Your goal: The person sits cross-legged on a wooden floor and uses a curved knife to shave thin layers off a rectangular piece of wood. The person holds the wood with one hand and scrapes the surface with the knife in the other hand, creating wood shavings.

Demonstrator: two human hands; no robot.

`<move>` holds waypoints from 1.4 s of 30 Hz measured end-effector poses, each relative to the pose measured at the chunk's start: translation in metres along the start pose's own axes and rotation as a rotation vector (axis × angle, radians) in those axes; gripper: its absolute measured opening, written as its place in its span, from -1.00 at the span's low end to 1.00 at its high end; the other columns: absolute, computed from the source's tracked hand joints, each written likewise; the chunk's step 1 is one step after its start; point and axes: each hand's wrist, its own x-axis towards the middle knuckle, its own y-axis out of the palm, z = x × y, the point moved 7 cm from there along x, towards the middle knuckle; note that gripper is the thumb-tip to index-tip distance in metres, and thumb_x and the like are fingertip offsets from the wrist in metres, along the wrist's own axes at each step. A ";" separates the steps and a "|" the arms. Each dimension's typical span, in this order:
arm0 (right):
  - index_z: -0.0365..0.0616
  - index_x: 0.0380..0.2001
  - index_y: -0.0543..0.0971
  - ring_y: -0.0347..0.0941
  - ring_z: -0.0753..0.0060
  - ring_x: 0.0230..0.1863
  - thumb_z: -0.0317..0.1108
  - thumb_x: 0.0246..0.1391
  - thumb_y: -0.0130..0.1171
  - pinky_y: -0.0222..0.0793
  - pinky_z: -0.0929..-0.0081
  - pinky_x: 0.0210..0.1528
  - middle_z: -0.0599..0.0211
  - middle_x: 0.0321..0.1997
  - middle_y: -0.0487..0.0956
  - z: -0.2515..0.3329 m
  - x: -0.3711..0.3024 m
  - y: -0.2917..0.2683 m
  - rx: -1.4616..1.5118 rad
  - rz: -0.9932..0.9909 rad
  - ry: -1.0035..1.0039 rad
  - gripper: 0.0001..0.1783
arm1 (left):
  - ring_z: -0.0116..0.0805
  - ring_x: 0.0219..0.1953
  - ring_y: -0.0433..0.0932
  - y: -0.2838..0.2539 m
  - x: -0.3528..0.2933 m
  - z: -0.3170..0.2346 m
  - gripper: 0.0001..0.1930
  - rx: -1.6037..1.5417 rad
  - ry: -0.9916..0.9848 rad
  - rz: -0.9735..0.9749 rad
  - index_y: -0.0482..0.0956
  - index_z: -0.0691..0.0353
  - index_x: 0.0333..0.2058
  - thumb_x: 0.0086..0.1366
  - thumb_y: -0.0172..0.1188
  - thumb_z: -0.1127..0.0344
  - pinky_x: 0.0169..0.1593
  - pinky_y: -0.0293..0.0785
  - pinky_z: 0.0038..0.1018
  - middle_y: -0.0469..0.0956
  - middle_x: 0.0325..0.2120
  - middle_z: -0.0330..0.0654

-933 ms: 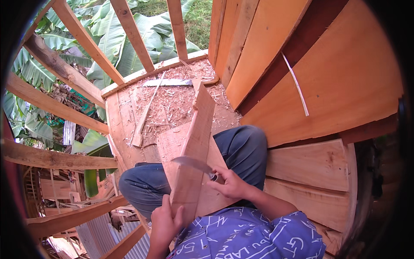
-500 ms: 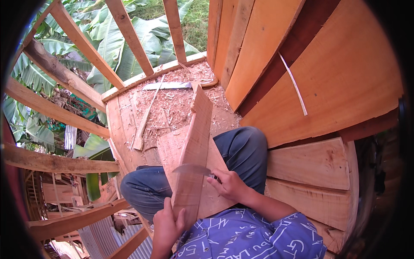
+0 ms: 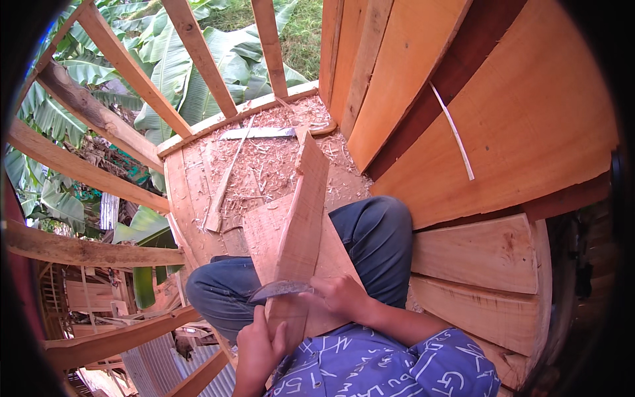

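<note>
A long narrow wooden board (image 3: 303, 218) stands tilted upward across my lap, its far end resting near the shavings. My left hand (image 3: 259, 345) grips its near end. My right hand (image 3: 342, 295) holds the handle of a knife, and the curved grey blade (image 3: 280, 288) lies across the board's edge, pointing left. A wider flat board (image 3: 264, 228) lies under it on my knees, which are in blue trousers.
Wood shavings (image 3: 264, 165) cover the plank floor ahead, with a saw blade (image 3: 258, 133) and a thin wooden stick (image 3: 225, 182) lying on them. Plank walls (image 3: 503, 119) rise on the right. An open timber railing (image 3: 99, 178) on the left overlooks banana leaves and a drop.
The knife blade has travelled down the board toward me and is now nearer my left hand. The board and my left hand stay in place.
</note>
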 end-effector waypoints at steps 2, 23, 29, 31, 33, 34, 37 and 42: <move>-0.21 -0.47 0.51 0.55 -0.13 -0.50 0.01 0.26 0.12 0.45 0.04 -0.44 -0.02 -0.64 0.52 -0.003 0.002 -0.006 -0.026 -0.043 0.047 -0.54 | 0.30 -0.52 0.54 -0.001 0.000 -0.002 -0.65 0.004 -0.007 0.004 0.36 0.37 -0.20 0.21 0.26 0.26 -0.45 0.42 0.02 0.50 -0.66 0.22; -0.21 -0.57 0.54 0.55 -0.07 -0.55 0.12 0.16 0.20 0.47 0.17 -0.49 0.03 -0.65 0.52 -0.012 0.007 -0.007 0.007 -0.126 0.050 -0.45 | 0.32 -0.50 0.54 -0.001 0.000 -0.004 -0.67 -0.011 -0.023 0.000 0.34 0.37 -0.22 0.22 0.25 0.28 -0.44 0.43 0.02 0.51 -0.63 0.25; -0.17 -0.47 0.55 0.54 -0.06 -0.56 0.17 0.23 0.09 0.46 0.12 -0.48 0.09 -0.67 0.52 -0.010 0.004 -0.004 -0.048 -0.093 -0.007 -0.44 | 0.29 -0.49 0.56 0.002 -0.001 -0.002 -0.65 0.000 -0.048 0.014 0.33 0.39 -0.19 0.18 0.28 0.33 -0.46 0.43 -0.04 0.52 -0.61 0.24; -0.18 -0.46 0.56 0.55 -0.05 -0.54 0.17 0.23 0.09 0.46 0.12 -0.47 0.08 -0.66 0.52 -0.008 0.008 -0.013 -0.039 -0.138 -0.030 -0.44 | 0.29 -0.50 0.55 0.002 -0.001 -0.002 -0.65 0.006 -0.027 0.002 0.33 0.37 -0.20 0.21 0.26 0.27 -0.44 0.43 0.01 0.51 -0.63 0.22; -0.18 -0.48 0.55 0.55 -0.05 -0.52 0.17 0.23 0.08 0.46 0.12 -0.46 0.06 -0.65 0.53 -0.009 0.010 -0.016 -0.026 -0.142 -0.012 -0.43 | 0.30 -0.50 0.55 0.001 0.000 0.000 -0.64 0.016 -0.028 0.006 0.33 0.37 -0.20 0.21 0.26 0.27 -0.43 0.43 0.01 0.51 -0.63 0.23; -0.18 -0.50 0.53 0.55 -0.06 -0.51 0.17 0.23 0.08 0.46 0.12 -0.44 0.05 -0.64 0.52 -0.012 0.010 -0.016 -0.020 -0.129 0.021 -0.42 | 0.30 -0.50 0.54 0.001 0.000 0.001 -0.64 0.021 -0.029 0.007 0.33 0.37 -0.20 0.21 0.26 0.27 -0.43 0.43 0.02 0.51 -0.63 0.23; -0.19 -0.55 0.51 0.54 -0.09 -0.49 0.18 0.23 0.08 0.46 0.11 -0.42 0.01 -0.62 0.52 -0.018 0.012 -0.018 -0.008 -0.108 0.085 -0.40 | 0.32 -0.49 0.54 0.003 0.000 0.000 -0.64 -0.025 -0.060 0.027 0.33 0.37 -0.20 0.21 0.26 0.26 -0.42 0.43 0.03 0.52 -0.63 0.23; -0.20 -0.55 0.53 0.55 -0.11 -0.44 0.20 0.24 0.06 0.46 0.14 -0.38 -0.04 -0.63 0.51 -0.021 0.010 -0.013 0.005 -0.099 0.111 -0.38 | 0.31 -0.43 0.56 0.001 0.000 -0.001 -0.65 0.013 -0.015 -0.004 0.33 0.41 -0.20 0.16 0.28 0.37 -0.43 0.44 -0.05 0.52 -0.58 0.27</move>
